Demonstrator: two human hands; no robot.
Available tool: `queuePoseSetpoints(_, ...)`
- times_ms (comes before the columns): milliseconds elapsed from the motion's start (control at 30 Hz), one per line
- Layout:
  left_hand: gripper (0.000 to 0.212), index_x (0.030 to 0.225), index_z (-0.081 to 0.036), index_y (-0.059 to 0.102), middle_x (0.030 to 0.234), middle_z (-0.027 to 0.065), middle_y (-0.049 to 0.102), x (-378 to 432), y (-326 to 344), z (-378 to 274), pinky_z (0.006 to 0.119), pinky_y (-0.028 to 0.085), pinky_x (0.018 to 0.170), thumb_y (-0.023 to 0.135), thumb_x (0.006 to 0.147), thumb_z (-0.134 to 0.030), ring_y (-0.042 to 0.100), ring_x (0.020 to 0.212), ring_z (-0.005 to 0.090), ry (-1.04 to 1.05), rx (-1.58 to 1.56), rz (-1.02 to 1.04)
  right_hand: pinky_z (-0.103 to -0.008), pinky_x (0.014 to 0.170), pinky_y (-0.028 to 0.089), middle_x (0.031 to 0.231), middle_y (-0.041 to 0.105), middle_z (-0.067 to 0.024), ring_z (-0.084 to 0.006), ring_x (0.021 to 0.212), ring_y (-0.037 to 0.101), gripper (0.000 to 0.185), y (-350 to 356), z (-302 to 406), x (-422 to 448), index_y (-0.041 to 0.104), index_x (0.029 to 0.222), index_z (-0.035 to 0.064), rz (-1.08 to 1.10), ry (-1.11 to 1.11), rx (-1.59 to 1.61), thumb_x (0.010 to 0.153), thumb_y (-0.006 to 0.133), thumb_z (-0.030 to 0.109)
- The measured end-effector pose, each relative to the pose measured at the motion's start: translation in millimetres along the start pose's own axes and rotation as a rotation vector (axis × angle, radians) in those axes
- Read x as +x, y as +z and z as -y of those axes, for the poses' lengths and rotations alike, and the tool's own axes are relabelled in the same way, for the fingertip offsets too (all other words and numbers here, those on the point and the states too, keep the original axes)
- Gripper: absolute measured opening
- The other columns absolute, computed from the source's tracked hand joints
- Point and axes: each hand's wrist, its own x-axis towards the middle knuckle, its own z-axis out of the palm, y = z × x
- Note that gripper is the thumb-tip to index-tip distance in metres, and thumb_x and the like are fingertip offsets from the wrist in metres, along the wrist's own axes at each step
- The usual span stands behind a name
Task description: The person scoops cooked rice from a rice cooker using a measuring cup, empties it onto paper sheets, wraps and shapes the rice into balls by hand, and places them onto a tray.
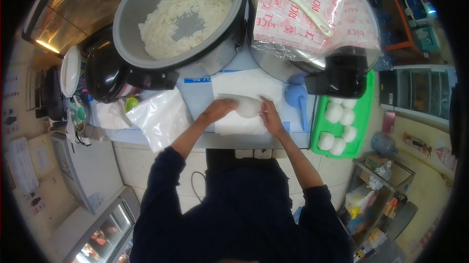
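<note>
Over white paper sheets [242, 125] on the blue-grey table, a rounded white bundle [249, 107], apparently rice in a thin white wrapper, lies between my two hands. My left hand [221, 110] holds its left side, fingers closed on the edge. At its right side, my right hand [270, 115] pinches the wrapper between thumb and fingers. A blue plastic scoop [296, 96] rests just right of the paper. Beyond my hands stands a large rice cooker pot [124, 25] with cooked white rice [161, 32] around its inner wall; part of its bottom shows.
Right of the table edge, a green tray [361, 116] holds several white wrapped balls [334, 112]. A second cooker [271, 66] carries printed rice wrappers [274, 25] and a white rice paddle [298, 1]. Clear plastic bags [161, 116] and a green cup [132, 104] lie at left.
</note>
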Motion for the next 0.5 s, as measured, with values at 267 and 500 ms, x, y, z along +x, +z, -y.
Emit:
queuePoseSetpoints(267, 0.021, 0.107, -0.005, 0.065, 0.095, 0.008, 0.065, 19, -18, -35, 0.037, 0.053, 0.085, 0.066, 0.086, -0.011, 0.062, 0.098, 0.0286, -0.13, -0.078, -0.355, -0.0347, 0.075, 0.055, 0.105, 0.062, -0.0147, -0.0266, 0.097, 0.062, 0.031, 13, -4, -7, 0.068, 0.107, 0.006, -0.275, 0.035, -0.248, 0.078, 0.076, 0.004)
queuePoseSetpoints(500, 0.008, 0.095, -0.005, 0.066, 0.092, 0.0084, 0.063, 2, 18, -51, 0.039, 0.054, 0.076, 0.062, 0.088, -0.006, 0.062, 0.09, 0.0289, -0.231, 0.006, -0.52, -0.033, 0.072, 0.057, 0.09, 0.072, -0.0132, -0.0243, 0.077, 0.07, 0.018, 30, 1, -14, 0.071, 0.097, 0.0014, -0.403, 0.073, -0.221, 0.08, 0.074, 0.005)
